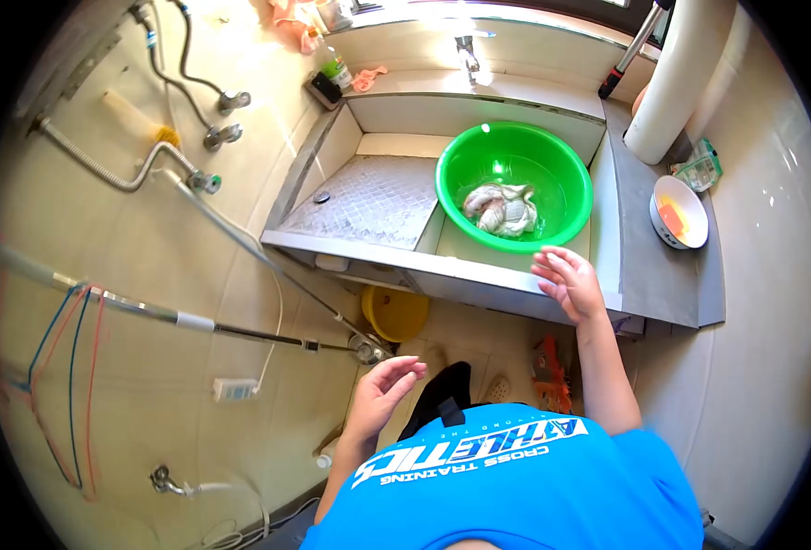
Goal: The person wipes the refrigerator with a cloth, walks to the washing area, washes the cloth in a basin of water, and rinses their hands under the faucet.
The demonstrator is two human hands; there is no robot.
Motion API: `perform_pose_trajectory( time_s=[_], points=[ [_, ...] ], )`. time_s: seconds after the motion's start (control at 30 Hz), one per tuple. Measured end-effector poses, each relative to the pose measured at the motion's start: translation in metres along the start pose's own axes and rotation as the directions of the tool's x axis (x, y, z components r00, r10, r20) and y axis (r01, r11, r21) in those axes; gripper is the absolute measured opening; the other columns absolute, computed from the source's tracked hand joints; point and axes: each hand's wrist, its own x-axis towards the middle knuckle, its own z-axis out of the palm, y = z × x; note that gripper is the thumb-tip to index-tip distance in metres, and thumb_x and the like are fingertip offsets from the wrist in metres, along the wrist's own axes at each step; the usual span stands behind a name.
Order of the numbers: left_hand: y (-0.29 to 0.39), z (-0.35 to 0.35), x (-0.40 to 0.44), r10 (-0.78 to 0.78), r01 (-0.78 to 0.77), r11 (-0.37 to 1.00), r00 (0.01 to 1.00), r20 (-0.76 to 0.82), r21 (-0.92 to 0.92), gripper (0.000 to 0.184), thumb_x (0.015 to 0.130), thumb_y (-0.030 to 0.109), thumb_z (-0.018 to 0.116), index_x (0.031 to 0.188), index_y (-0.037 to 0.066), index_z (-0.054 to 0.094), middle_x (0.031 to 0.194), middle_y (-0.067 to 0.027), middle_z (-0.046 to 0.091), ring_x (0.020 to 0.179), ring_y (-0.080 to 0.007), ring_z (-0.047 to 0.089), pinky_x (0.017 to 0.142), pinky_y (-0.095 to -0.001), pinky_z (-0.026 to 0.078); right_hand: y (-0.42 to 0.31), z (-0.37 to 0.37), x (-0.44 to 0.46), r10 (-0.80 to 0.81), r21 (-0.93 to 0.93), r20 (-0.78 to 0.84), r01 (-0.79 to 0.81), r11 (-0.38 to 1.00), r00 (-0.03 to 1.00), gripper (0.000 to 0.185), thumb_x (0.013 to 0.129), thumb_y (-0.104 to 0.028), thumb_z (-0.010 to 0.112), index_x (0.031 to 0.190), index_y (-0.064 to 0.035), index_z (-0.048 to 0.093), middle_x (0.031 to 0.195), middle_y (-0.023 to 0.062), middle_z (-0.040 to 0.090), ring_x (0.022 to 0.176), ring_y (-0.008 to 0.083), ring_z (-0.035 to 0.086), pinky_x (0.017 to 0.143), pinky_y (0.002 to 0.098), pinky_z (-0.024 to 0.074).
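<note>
My right hand [570, 284] hovers just in front of the sink's front edge, near the rim of a green plastic basin [561, 197]. Its fingers are slightly bent and hold nothing. Lower down and to the left, my left hand [384, 396] is raised before my body, palm inward, with loosely curved fingers and nothing visible in it. Inside the basin a bunched, wet-looking white cloth [502, 210] lies in water. The basin stands in the right part of a tiled sink [350, 243], beside a ridged washboard slope [369, 200].
A white bowl [667, 236] with an orange bar in it stands on the grey ledge [644, 238] at right. A faucet [467, 57] is behind the basin. Below the sink sits a yellow bucket [394, 313]. A metal pole [231, 328] runs along the left wall.
</note>
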Motion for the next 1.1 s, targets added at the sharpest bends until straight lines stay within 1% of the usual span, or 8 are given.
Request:
perform_pose_trajectory(
  time_s=[0.13,0.2,0.47,0.57,0.73,0.93,1.03,1.1],
  points=[
    [0.005,-0.036,0.059,-0.023,0.023,0.997,1.0,-0.002,-0.069,0.024,0.083,0.008,0.054,0.106,0.002,0.053,0.099,-0.0074,0.059,0.091,-0.0139,0.056,0.078,-0.0252,0.044,-0.001,-0.036,0.011,-0.105,0.112,-0.221,0.133,0.985,0.97,0.017,0.084,-0.014,0.054,0.098,-0.0056,0.052,0.09,0.0048,0.06,0.078,0.0127,0.059,0.058,0.0204,0.0476],
    [0.022,-0.046,0.099,0.044,-0.044,0.999,0.999,0.011,0.016,0.023,0.085,0.013,0.052,0.106,0.003,0.053,0.097,-0.0076,0.06,0.088,-0.0145,0.058,0.071,-0.0232,0.044,-0.015,-0.038,0.004,-0.149,0.128,-0.336,0.202,0.971,0.93,0.016,0.083,-0.013,0.054,0.098,-0.0064,0.052,0.087,0.0032,0.059,0.075,0.0119,0.059,0.057,0.0195,0.0471],
    [0.068,-0.044,0.243,0.057,-0.028,0.995,0.945,0.321,-0.096,0.024,0.086,0.015,0.049,0.108,0.003,0.052,0.096,-0.0091,0.06,0.089,-0.0157,0.057,0.073,-0.0254,0.045,-0.015,-0.012,0.005,-0.202,0.11,-0.562,0.315,0.943,0.802,0.012,0.083,-0.013,0.053,0.095,-0.0086,0.053,0.082,0.0005,0.058,0.07,0.0098,0.058,0.052,0.018,0.0461],
    [0.06,-0.034,0.282,-0.06,0.184,0.954,0.892,0.449,-0.238,0.026,0.086,0.015,0.05,0.11,0.003,0.05,0.098,-0.0109,0.059,0.09,-0.018,0.057,0.072,-0.0268,0.046,-0.001,0.012,0.023,-0.145,0.126,-0.537,0.249,0.96,0.831,0.012,0.083,-0.013,0.053,0.094,-0.0084,0.053,0.081,0.001,0.059,0.069,0.0095,0.057,0.052,0.0183,0.0456],
    [0.041,-0.014,0.33,-0.166,0.346,0.884,0.861,0.481,-0.314,0.03,0.085,0.014,0.051,0.113,0.003,0.047,0.104,-0.0128,0.057,0.093,-0.0206,0.057,0.073,-0.0297,0.047,0.006,0.04,0.062,-0.061,0.047,-0.485,0.096,0.994,0.873,0.014,0.083,-0.014,0.054,0.096,-0.0086,0.053,0.084,0.0017,0.058,0.071,0.0096,0.057,0.056,0.0209,0.0449],
    [0.023,0.009,0.383,-0.308,0.421,0.838,0.89,0.337,-0.346,0.038,0.084,0.013,0.052,0.119,0.003,0.04,0.11,-0.0143,0.051,0.102,-0.0267,0.05,0.081,-0.0394,0.043,-0.005,0.013,0.148,-0.024,-0.089,-0.452,-0.019,0.996,0.891,0.024,0.081,-0.015,0.056,0.104,-0.0086,0.05,0.092,0.0033,0.057,0.075,0.0109,0.056,0.059,0.0233,0.0464],
    [0.014,0.014,0.404,-0.373,0.453,0.851,0.877,0.302,-0.266,0.051,0.083,0.014,0.053,0.128,0.006,0.029,0.127,-0.0161,0.034,0.113,-0.0334,0.038,0.088,-0.0453,0.036,0.018,-0.018,0.219,0.002,-0.083,-0.512,-0.052,0.995,0.859,0.038,0.078,-0.019,0.059,0.112,-0.0088,0.045,0.098,0.0076,0.056,0.082,0.0169,0.056,0.063,0.0285,0.0489],
    [0.003,0.02,0.42,-0.399,0.454,0.861,0.883,0.246,-0.231,0.054,0.083,0.016,0.053,0.13,0.011,0.027,0.133,-0.0148,0.025,0.12,-0.0353,0.027,0.09,-0.0496,0.033,0.038,-0.027,0.262,0.018,-0.22,-0.792,-0.313,0.924,0.61,0.056,0.074,-0.024,0.064,0.121,-0.01,0.038,0.105,0.0133,0.054,0.091,0.0258,0.054,0.067,0.0369,0.0501]
  ],
)
